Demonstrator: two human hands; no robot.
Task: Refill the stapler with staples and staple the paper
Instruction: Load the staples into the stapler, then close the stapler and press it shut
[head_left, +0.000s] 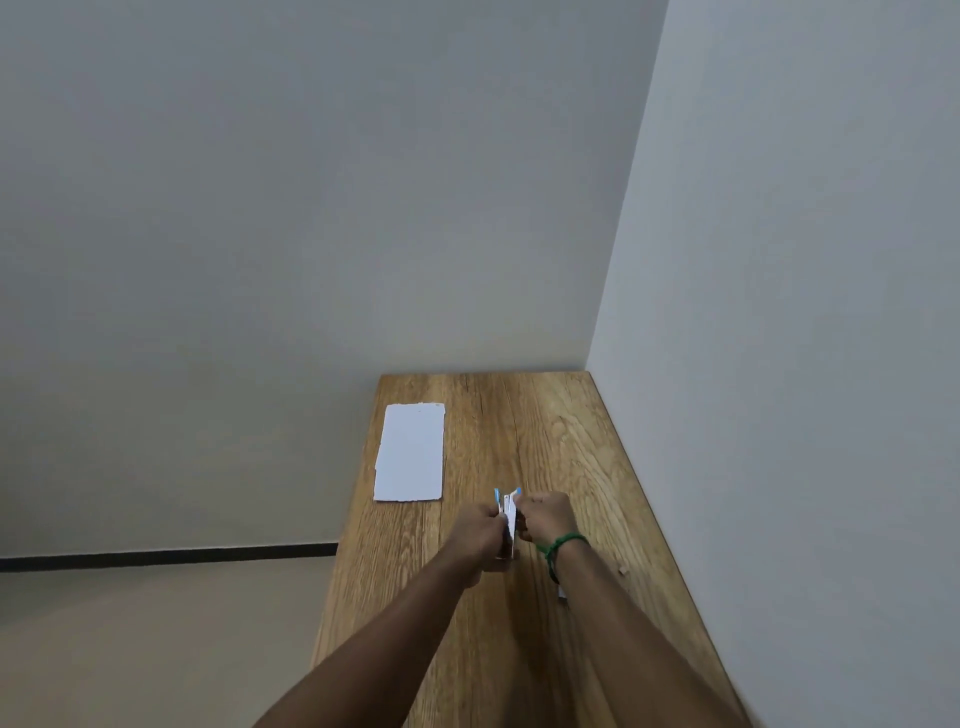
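Tabletop of grained wood fills the corner between two plain walls, and a white sheet of paper lies flat near its far left edge, well apart from the work.

Closer in, near the middle of the table, the left hand and the right hand meet, each with fingers curled round a small white-and-blue stapler held between them. Two blue tips stand apart at the stapler's far end, which suggests it is hinged open for loading.

A green band circles the right wrist. A pale scrap lies on the wood to the right, and a white fragment shows beside the right forearm. What either is cannot be told.

Risks, as judged from here: the sprung top could snap back on a fingertip if the grip slackens, and a staple strip fed crooked could jam the channel.

Knuckles hide the magazine, so whether any staples are loaded, or held, cannot be made out. Nor can it be told whether the stapler rests on the wood or is held above it.
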